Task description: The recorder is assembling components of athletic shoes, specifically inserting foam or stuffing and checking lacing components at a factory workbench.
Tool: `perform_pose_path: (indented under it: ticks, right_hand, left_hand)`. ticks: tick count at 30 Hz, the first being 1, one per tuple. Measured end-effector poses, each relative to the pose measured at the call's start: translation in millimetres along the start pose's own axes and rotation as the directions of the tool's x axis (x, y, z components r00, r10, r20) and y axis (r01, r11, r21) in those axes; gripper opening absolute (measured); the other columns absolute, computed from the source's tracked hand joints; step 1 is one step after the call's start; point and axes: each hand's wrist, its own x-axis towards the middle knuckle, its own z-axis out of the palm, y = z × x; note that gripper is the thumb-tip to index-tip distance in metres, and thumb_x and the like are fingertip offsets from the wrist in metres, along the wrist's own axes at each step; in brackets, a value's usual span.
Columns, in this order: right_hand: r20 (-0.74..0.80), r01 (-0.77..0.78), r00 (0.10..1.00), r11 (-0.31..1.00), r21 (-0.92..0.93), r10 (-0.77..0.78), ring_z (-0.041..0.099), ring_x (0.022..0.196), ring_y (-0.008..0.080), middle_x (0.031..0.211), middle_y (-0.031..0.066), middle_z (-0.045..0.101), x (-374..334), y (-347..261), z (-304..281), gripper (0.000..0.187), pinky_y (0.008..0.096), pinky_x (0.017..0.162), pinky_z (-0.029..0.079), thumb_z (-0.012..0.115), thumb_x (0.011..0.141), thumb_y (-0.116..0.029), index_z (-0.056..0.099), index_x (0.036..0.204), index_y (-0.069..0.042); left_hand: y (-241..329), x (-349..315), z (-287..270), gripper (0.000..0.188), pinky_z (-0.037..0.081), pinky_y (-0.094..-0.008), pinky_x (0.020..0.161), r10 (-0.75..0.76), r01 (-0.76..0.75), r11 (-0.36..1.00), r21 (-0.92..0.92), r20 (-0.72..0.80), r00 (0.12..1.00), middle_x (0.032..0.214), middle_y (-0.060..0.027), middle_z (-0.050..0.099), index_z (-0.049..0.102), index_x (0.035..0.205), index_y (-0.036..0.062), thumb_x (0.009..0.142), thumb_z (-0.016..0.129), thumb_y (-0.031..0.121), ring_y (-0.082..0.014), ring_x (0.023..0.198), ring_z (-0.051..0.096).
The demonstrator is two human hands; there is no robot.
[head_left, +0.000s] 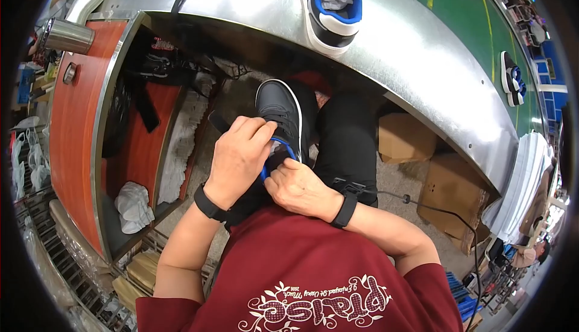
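Observation:
A black sneaker (278,104) with a white sole edge and blue collar lining rests on my lap, toe pointing away from me. My left hand (240,158) is closed in a pinch at the left side of its opening, by the laces. A short dark strap-like end (218,122) sticks out beside those fingers; what it belongs to is hidden. With fingers curled over the blue-lined heel collar, my right hand (301,188) grips the sneaker's back. Pale stuffing shows inside the opening, and both hands partly cover the heel. Dark bands circle both wrists.
Ahead curves a metal bench (416,48) with another black, white and blue sneaker (330,12) on it. More shoes (511,78) sit on the green belt (458,18). At left stands a wooden cabinet (78,127); cardboard boxes (449,196) lie at right. A cable runs from my right wristband.

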Motion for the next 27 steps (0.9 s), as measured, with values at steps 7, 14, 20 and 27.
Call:
perform_pose_path:
  ticks: [7, 14, 20, 27]
  right_hand:
    - [-0.281, -0.478, 0.744, 0.777, 0.41, 0.606, 0.057, 0.061, 0.0249, 0.066, 0.0068, 0.053, 6.0, 9.8, -33.3, 0.038, 0.0353, 0.054, 0.048, 0.075, 0.073, -0.027, 0.057, 0.1, -0.006]
    - [-0.182, -0.493, 0.832, 0.849, 0.189, 0.524, 0.058, 0.05, 0.0181, 0.058, 0.0069, 0.056, 1.9, 10.5, -8.1, 0.057, 0.0318, 0.047, 0.048, 0.067, 0.079, -0.013, 0.046, 0.126, 0.012]
    - [-0.082, -0.533, 0.812, 0.792, 0.297, 0.577, 0.059, 0.05, 0.0231, 0.058, 0.0114, 0.057, -0.6, 11.1, -9.9, 0.051, 0.0349, 0.049, 0.049, 0.062, 0.082, -0.01, 0.047, 0.125, 0.013]
    - [0.011, -0.44, 0.859, 0.729, 0.525, 0.511, 0.063, 0.062, 0.0338, 0.07, 0.0211, 0.061, 3.0, 19.1, -13.9, 0.056, 0.0402, 0.06, 0.051, 0.06, 0.085, -0.009, 0.038, 0.132, 0.013]
  left_hand:
    - [-3.8, 1.6, 2.7, 0.032, 0.049, -0.037, 0.074, -0.021, 0.016, 0.998, -0.069, -0.07, 0.997, 0.094, -0.0107, 0.059, 0.064, 0.1, 0.001, 0.068, 0.066, -0.003, -0.0289, 0.086, 0.057]
    - [17.8, -0.5, 10.7, 0.037, 0.05, -0.0358, 0.068, -0.073, 0.079, 0.995, 0.054, -0.118, 0.99, 0.089, -0.0094, 0.058, 0.065, 0.105, 0.0015, 0.068, 0.064, -0.003, -0.0269, 0.08, 0.058]
    - [24.6, -8.0, 17.1, 0.034, 0.051, -0.0355, 0.067, -0.077, 0.082, 0.996, 0.038, -0.132, 0.988, 0.086, -0.0092, 0.06, 0.065, 0.105, 0.001, 0.071, 0.061, -0.002, -0.0268, 0.076, 0.059]
    - [-4.9, -33.9, 21.4, 0.032, 0.055, -0.0317, 0.066, 0.057, -0.04, 0.99, 0.137, -0.125, 0.99, 0.094, -0.0075, 0.065, 0.067, 0.099, 0.0027, 0.067, 0.063, 0.003, -0.0229, 0.084, 0.062]
